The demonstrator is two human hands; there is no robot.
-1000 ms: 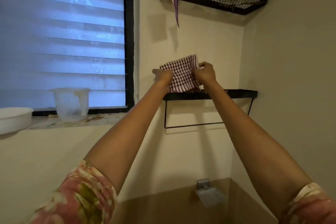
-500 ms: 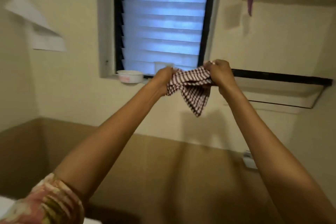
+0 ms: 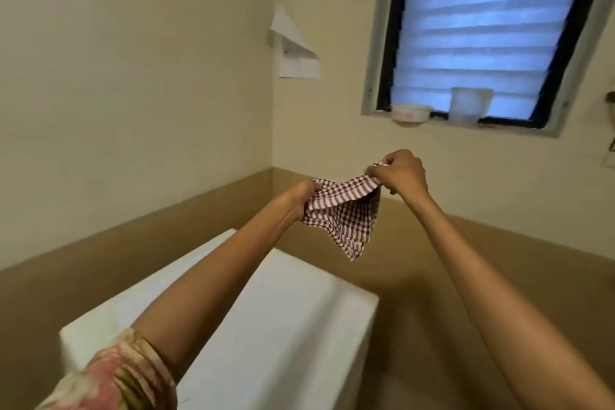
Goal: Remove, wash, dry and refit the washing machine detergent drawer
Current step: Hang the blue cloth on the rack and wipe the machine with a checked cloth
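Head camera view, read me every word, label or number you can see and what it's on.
White tub on the window sill: reddish print, too blurred to read.
Paper sheet on the wall: faint dark marks, too small to read.
No legible text anywhere else.

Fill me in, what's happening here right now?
A person holds a checked cloth in the air with both hands. The left hand grips one bunched edge, and the right hand pinches the opposite corner higher up, so the rest hangs down between them. Below the arms is a white appliance. The detergent drawer is not in view.
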